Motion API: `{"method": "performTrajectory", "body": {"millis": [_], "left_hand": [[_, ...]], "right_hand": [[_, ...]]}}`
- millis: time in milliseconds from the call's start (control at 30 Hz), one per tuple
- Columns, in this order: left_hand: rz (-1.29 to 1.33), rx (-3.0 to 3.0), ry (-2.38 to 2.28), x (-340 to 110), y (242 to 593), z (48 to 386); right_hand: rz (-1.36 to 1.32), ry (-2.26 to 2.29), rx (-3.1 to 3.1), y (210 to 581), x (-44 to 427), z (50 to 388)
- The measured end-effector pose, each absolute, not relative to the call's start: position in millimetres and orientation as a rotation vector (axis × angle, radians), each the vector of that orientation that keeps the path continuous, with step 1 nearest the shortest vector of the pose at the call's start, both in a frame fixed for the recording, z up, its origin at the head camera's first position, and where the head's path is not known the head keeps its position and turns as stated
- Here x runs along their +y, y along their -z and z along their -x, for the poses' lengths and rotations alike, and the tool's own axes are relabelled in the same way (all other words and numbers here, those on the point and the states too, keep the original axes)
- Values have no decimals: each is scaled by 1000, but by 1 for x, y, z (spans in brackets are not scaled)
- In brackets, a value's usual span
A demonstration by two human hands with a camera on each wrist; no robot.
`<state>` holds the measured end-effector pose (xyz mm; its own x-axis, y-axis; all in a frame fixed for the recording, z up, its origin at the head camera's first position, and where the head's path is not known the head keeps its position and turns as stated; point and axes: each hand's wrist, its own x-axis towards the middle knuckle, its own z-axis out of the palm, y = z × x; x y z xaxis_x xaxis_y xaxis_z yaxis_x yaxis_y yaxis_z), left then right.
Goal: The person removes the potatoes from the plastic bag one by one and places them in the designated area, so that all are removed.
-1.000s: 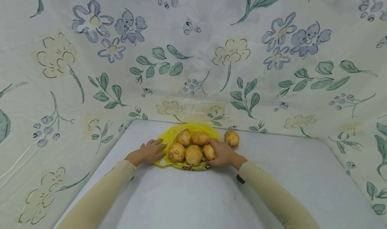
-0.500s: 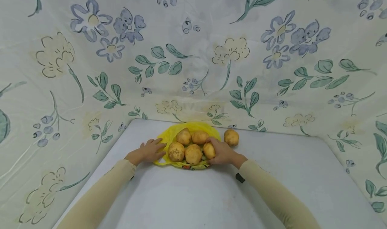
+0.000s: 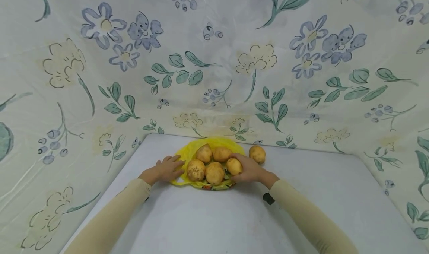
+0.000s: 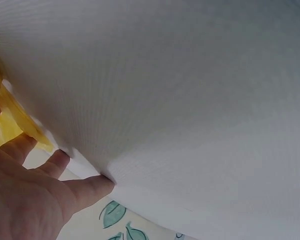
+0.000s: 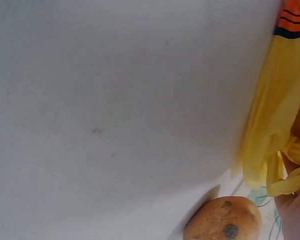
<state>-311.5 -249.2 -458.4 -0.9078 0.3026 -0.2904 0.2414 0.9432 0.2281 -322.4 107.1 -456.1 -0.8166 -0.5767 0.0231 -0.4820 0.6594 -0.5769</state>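
Several potatoes (image 3: 215,173) lie on a yellow plastic bag (image 3: 191,148). At the bag's left edge my left hand (image 3: 166,168) rests with fingers spread; in the left wrist view the hand (image 4: 35,190) has its fingertips on the white surface and the yellow plastic (image 4: 20,120). My right hand (image 3: 248,168) curls round the rightmost potato (image 3: 234,166) on the bag. The right wrist view shows part of that hand (image 5: 295,212) at the bag's yellow plastic (image 5: 270,100), with its fingers mostly hidden.
One more potato (image 3: 257,154) lies off the bag on the white table (image 3: 207,220), just behind my right hand; the right wrist view shows a potato (image 5: 224,220) beside the bag. Flower-patterned sheeting (image 3: 214,79) rises behind the table and at its sides.
The potato in my right hand has shifted slightly right and up, and more of it shows. My left hand keeps its place at the bag's edge.
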Motion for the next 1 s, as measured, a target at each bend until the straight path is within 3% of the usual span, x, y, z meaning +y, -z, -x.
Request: {"method": "performTrajectory", "body": {"millis": [1000], "left_hand": [[-399,2783,-262,-247,459,313]], "right_hand": [[886,1094,2652,448,117,314]]}}
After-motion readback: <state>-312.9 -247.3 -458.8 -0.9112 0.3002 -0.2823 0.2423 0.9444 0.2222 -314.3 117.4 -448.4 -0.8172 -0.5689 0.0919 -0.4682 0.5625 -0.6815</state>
